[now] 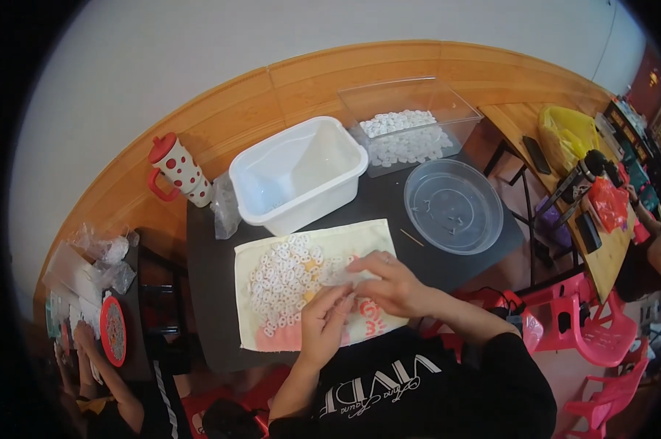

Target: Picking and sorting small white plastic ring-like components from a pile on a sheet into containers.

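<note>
My left hand and my right hand meet over the near right part of a pale yellow towel. Fingers of both are bent and pinched together. A whitish, see-through piece shows at the fingertips of my right hand; it is too blurred to name. What my left fingers grip is hidden. Just left of my hands, many small white ring-shaped pieces lie spread over the towel, with a few more beyond my fingers. Pink and orange print shows on the cloth.
A white basin, a clear box of white pieces and a round clear lid stand behind the towel on the dark table. A spotted tumbler is at left. Another person's hand works near a red bowl.
</note>
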### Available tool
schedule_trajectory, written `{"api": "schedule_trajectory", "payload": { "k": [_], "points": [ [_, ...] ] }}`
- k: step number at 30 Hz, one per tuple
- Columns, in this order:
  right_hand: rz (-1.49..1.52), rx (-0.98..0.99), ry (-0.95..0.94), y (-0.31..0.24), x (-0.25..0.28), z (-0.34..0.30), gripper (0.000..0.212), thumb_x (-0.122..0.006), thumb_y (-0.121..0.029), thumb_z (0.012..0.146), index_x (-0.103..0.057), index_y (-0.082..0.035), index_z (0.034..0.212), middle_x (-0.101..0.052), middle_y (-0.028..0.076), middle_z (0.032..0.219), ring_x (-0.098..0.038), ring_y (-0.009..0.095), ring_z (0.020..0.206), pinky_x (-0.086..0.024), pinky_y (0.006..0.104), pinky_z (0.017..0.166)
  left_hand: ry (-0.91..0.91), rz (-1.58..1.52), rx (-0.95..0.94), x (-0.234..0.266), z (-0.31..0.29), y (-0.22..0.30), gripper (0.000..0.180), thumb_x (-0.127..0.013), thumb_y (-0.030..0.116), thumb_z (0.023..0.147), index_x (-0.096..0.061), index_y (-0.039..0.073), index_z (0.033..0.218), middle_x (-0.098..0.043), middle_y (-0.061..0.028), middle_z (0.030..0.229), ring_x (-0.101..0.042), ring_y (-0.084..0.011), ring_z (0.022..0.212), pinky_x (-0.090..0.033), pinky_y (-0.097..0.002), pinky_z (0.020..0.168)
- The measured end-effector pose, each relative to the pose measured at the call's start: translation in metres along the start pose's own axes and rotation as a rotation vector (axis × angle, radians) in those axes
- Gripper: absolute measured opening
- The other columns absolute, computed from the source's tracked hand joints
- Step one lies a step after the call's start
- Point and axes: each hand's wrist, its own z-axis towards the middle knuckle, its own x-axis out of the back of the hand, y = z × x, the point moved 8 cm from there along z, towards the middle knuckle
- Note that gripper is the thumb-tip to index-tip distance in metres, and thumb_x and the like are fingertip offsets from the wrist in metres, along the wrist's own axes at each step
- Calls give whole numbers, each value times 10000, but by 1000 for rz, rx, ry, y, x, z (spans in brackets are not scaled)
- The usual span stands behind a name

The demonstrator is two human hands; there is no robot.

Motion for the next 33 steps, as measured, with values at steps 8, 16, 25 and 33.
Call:
{"api": "schedule_trajectory", "payload": {
  "k": [8, 16, 25, 33],
  "points": [
    [-143, 22, -14, 1, 32, -9, 219, -736, -45, 722, -708, -55, 939, -626, 139, 1151, -619, 316, 969, -467, 416, 809, -161, -243, 77, -15, 13, -27, 199, -644, -54, 911, -700, -29, 1100, -709, -114, 897, -663, -123, 690, -482, -227, 567],
    [-496, -496, -35, 147, 129, -64, 79, -653, -8, 742, -638, -12, 820, -647, 181, 827, -632, 404, 853, -497, 488, 731, -54, -308, 184, -4, 14, -34, 205, -658, -78, 878, -716, -38, 1071, -696, -94, 888, -660, -128, 743, -471, -213, 626],
    [-732, -333, -366, 153, 79, -48, 66, -617, -70, 744, -639, -33, 794, -662, 177, 802, -665, 350, 853, -516, 451, 764, -78, -92, 139, -9, 10, -30, 166, -679, -84, 857, -706, 11, 991, -684, -65, 956, -624, -98, 839, -465, -209, 704],
    [-844, -350, -444, 154, 75, -51, 126, -602, -30, 747, -673, -22, 852, -661, 182, 918, -671, 329, 869, -519, 453, 774, 177, -72, -183, 13, 14, -7, 168, -693, -102, 828, -711, -4, 963, -627, -33, 892, -555, -84, 753, -443, -210, 678]
  ]
}}
